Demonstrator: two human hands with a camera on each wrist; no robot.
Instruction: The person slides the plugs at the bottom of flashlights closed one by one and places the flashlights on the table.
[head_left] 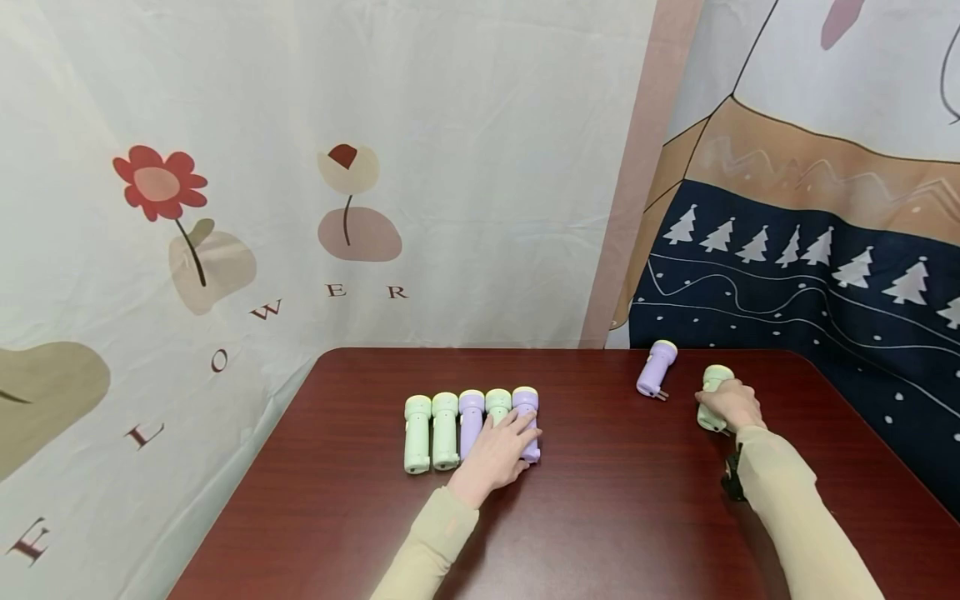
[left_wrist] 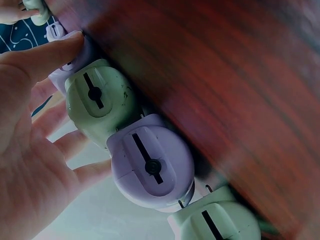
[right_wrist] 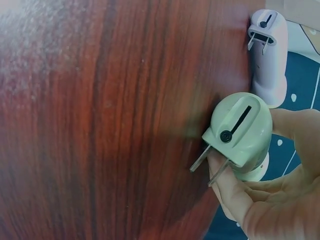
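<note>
Several small rechargeable flashlights lie side by side in a row, among them a light green flashlight (head_left: pixel 417 435) at the left end and a purple flashlight (head_left: pixel 527 398) at the right end. My left hand (head_left: pixel 495 454) rests over the right part of this row, fingers spread and fairly straight; its thumb (left_wrist: pixel 55 52) touches the end purple one. At the table's right side, my right hand (head_left: pixel 735 406) grips another light green flashlight (right_wrist: pixel 242 132) between thumb and fingers. Two metal plug prongs stick out of its tail end.
A separate purple flashlight (head_left: pixel 657 367) lies near the table's back edge, left of my right hand, prongs out. The reddish-brown table (head_left: pixel 600 508) meets a printed curtain (head_left: pixel 480 208) behind it. A dark blue tree-patterned cloth (head_left: pixel 795 292) hangs at the right.
</note>
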